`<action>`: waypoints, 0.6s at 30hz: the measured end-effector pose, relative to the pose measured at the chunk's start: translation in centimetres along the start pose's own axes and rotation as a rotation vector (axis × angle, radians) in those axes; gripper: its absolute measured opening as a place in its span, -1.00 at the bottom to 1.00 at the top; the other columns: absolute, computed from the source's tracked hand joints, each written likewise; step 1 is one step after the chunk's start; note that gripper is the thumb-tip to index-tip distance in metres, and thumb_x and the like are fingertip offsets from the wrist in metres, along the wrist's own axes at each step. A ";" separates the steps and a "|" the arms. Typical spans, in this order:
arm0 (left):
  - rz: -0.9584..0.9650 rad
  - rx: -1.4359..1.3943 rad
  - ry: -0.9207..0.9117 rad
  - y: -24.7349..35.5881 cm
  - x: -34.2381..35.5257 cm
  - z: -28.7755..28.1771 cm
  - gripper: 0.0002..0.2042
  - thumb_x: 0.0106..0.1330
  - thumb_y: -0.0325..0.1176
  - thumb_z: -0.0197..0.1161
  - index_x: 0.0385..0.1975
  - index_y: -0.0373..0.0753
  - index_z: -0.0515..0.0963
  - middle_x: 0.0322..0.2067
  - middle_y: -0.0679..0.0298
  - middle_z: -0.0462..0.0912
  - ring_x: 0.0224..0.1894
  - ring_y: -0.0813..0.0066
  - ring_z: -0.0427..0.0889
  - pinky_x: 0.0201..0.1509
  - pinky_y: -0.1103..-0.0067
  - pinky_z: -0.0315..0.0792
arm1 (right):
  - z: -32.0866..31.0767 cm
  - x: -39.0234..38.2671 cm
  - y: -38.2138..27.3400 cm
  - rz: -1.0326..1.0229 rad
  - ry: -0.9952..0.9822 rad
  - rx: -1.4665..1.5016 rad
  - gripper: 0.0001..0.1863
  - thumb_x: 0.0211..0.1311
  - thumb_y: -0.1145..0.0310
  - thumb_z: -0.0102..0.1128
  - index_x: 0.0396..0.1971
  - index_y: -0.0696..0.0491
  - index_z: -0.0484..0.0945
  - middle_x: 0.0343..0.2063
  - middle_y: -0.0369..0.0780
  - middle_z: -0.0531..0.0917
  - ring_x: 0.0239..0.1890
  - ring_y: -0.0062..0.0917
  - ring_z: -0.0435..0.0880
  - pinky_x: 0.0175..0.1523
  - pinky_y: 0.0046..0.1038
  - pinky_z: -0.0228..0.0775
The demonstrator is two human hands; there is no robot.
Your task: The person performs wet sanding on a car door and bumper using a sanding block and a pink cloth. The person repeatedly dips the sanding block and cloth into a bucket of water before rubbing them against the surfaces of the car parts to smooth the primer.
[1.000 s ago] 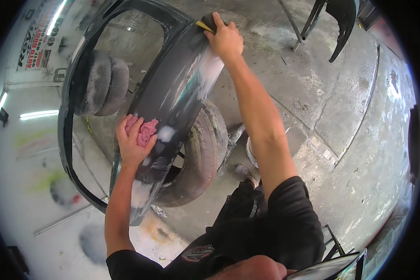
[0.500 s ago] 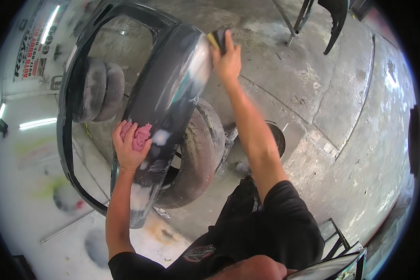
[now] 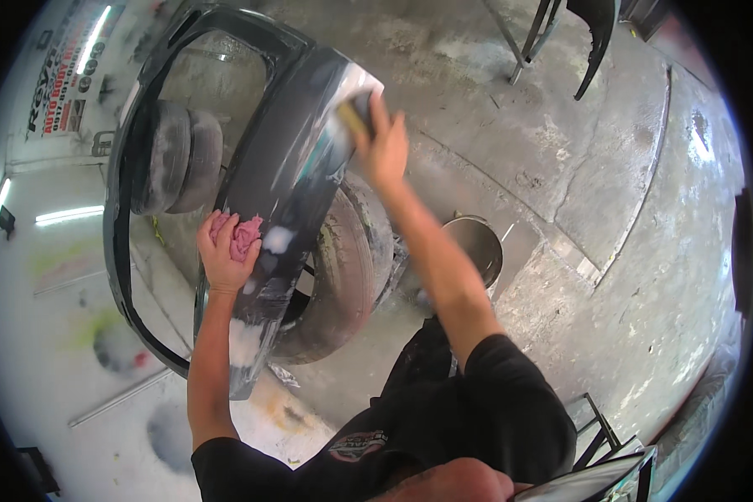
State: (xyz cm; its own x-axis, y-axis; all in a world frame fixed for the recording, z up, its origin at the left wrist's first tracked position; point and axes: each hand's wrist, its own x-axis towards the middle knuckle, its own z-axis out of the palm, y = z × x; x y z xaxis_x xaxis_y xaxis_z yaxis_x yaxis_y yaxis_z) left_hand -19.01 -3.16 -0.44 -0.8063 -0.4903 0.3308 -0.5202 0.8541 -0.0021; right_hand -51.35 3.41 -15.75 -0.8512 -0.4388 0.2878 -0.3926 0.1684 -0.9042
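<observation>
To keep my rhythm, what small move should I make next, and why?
Perhaps slide the block in your right hand down the door panel: it's at the upper pale patch, teal streaks lie just below, and your left hand, holding the pink cloth, is clear of them.

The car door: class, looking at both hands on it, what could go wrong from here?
1. The yellow-and-dark block in the right hand is near the edge of the car door, so it might slip off or wear unevenly there.
2. The door appears propped over a tire, so pressure could shift it.
3. The crumpled pink cloth in the left hand might slide, weakening its hold.
</observation>
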 end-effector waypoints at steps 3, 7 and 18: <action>-0.001 0.002 0.021 0.0 0.4 0.0 -0.47 0.17 -0.23 0.50 0.17 -0.17 0.58 0.24 -0.07 0.41 0.26 -0.13 0.42 0.34 0.12 0.35 | -2.4 -10.2 -1.3 -0.045 -0.181 0.116 -0.16 0.13 0.31 0.49 0.47 -0.17 0.37 -0.22 0.02 0.50 -0.26 -0.03 0.56 -0.13 -0.10 0.48; 0.045 -0.002 0.012 0.2 1.7 0.6 -0.59 0.32 -0.35 0.38 0.18 -0.21 0.59 0.29 -0.06 0.39 0.28 -0.09 0.45 0.37 0.17 0.35 | -8.9 -10.7 -1.9 0.168 -0.420 0.218 -0.19 0.24 0.18 0.48 0.49 -0.15 0.35 -0.18 -0.06 0.57 -0.17 -0.12 0.61 -0.07 -0.14 0.49; 0.021 -0.283 0.379 8.6 1.5 2.7 -0.73 0.60 -0.40 0.10 0.12 -0.40 0.58 0.12 0.04 0.41 0.07 0.21 0.66 0.22 0.39 0.52 | -14.3 -10.4 -9.4 0.856 -0.674 1.364 -0.43 0.49 -0.06 0.20 0.22 0.11 0.51 -0.04 -0.25 0.71 -0.10 -0.55 0.71 0.05 -0.38 0.62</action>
State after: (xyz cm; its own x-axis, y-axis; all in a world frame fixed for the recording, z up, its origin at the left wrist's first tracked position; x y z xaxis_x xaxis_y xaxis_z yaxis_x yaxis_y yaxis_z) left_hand -25.50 2.97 -2.51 -0.6291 -0.4193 0.6545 -0.3653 0.9027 0.2272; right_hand -43.82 19.02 -5.69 -0.2234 -0.9492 -0.2216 0.9027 -0.1157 -0.4144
